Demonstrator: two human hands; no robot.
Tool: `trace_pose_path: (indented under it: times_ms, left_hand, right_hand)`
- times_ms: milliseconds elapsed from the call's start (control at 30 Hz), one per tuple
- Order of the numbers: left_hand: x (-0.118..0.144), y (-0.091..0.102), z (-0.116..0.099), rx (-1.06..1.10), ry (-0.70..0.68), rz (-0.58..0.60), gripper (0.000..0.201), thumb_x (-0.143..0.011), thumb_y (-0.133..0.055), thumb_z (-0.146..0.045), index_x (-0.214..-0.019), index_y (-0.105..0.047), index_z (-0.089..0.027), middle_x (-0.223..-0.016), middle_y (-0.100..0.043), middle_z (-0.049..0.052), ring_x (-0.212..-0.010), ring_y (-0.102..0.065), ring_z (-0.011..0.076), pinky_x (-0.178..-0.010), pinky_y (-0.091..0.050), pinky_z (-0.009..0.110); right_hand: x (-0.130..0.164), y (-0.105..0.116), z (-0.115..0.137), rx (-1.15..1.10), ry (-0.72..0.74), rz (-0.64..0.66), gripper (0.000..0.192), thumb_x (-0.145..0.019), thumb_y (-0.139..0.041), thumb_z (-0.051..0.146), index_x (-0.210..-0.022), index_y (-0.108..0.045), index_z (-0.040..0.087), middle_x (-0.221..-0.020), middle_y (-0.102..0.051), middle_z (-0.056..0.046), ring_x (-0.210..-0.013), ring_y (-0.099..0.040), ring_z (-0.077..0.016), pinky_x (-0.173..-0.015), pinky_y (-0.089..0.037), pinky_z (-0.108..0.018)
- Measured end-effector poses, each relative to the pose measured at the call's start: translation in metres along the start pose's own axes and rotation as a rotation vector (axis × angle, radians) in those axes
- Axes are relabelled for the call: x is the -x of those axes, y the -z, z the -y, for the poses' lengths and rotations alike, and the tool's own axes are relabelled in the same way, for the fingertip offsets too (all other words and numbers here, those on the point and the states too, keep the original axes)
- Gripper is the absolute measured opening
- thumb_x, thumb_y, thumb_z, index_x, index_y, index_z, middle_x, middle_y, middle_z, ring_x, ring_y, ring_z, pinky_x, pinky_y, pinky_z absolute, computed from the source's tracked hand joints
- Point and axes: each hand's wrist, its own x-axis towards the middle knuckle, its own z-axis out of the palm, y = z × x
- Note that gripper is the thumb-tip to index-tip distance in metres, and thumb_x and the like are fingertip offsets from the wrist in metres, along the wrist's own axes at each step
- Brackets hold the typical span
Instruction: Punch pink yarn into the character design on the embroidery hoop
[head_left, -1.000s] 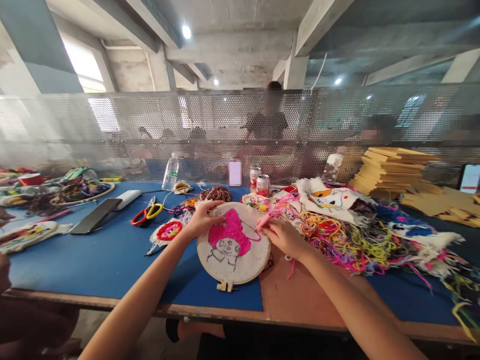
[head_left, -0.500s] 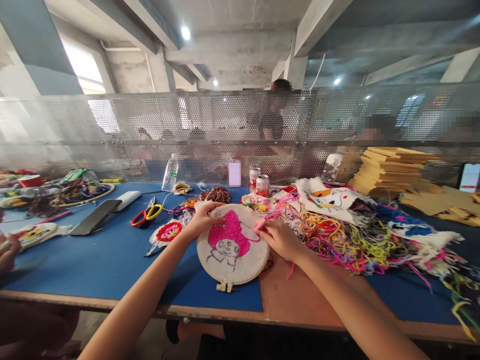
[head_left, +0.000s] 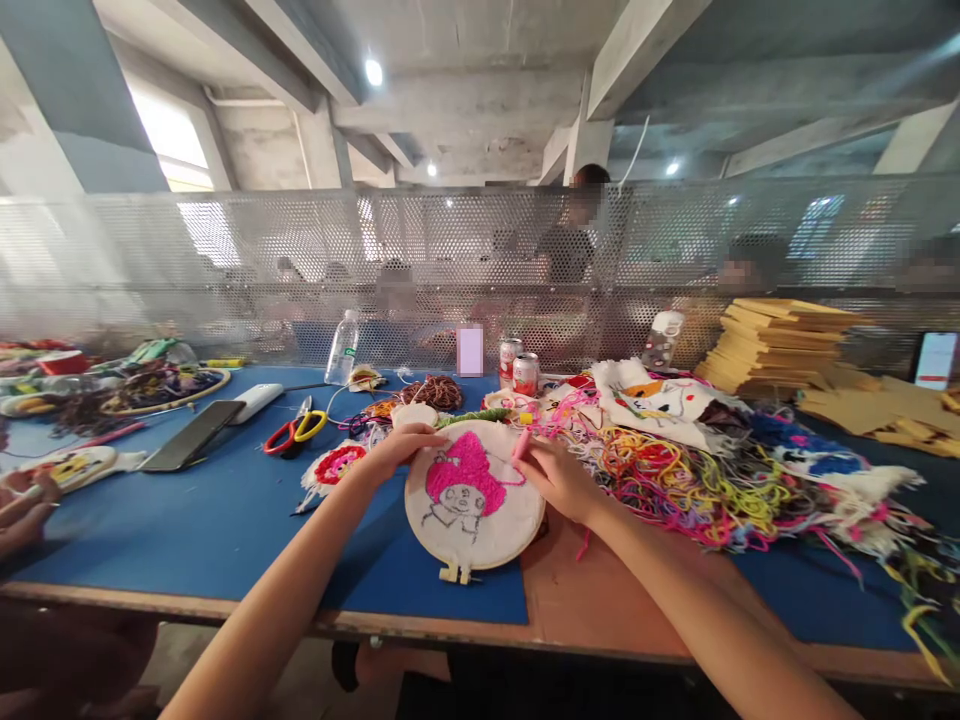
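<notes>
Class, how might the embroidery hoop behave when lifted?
The embroidery hoop would probably feel stiff, its cloth stretched flat. It looks thin, so probably light. The clamp at its near edge may weigh that side down.

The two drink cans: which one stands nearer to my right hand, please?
The front can, on the right of the pair in the picture: it stands nearer the right hand and partly hides the rear can.

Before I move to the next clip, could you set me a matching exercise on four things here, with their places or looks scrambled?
1. Hooped embroidery
2. Pink tool
3. Scissors
4. Drink cans

A. Standing upright, close together
B. Gripped in the right hand
C. Red and yellow handles
D. Edge held by the left hand

Pairs: 1-D, 2-B, 3-C, 4-A
</notes>
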Motion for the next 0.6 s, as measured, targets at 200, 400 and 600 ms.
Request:
trace_pose_path:
  times_ms: [200, 400, 600]
  left_hand:
    - [-0.009, 0.005, 0.012, -0.142, 0.064, 0.172, 0.031, -0.053, -0.074, -0.038, -0.066, -0.063, -0.012, -0.051, -0.05, -0.003, -0.047, -0.046, 0.0098, -0.043, -0.033, 0.021]
    - [-0.009, 0.001, 0.008, 0.175, -0.152, -0.151, 0.037, -0.052, -0.076, -0.03, -0.083, -0.065, -0.012, -0.065, -0.062, 0.001, -0.058, -0.057, 0.0131, -0.055, -0.043, 0.023]
    - [-0.001, 0.018, -0.003, 0.28, -0.135, 0.189, 0.058, -0.048, -0.078, -0.017, -0.104, -0.063, -0.017, -0.096, -0.067, 0.006, -0.081, -0.063, 0.0182, -0.072, -0.048, 0.028]
  right_hand:
    - [-0.001, 0.003, 0.001, 0.125, -0.009, 0.019, 0.01, -0.087, -0.048, 0.017, -0.081, -0.055, 0.018, -0.08, -0.061, -0.006, -0.083, -0.057, -0.0209, -0.074, -0.044, -0.032]
    - [0.003, -0.004, 0.011, -0.003, -0.012, 0.036, 0.008, -0.087, -0.049, 0.017, -0.082, -0.055, 0.02, -0.081, -0.061, -0.003, -0.081, -0.057, -0.0175, -0.075, -0.045, -0.03]
    - [0.007, -0.013, 0.02, -0.047, -0.025, 0.057, 0.008, -0.086, -0.05, 0.019, -0.082, -0.056, 0.02, -0.078, -0.061, -0.003, -0.074, -0.058, -0.0155, -0.069, -0.045, -0.027]
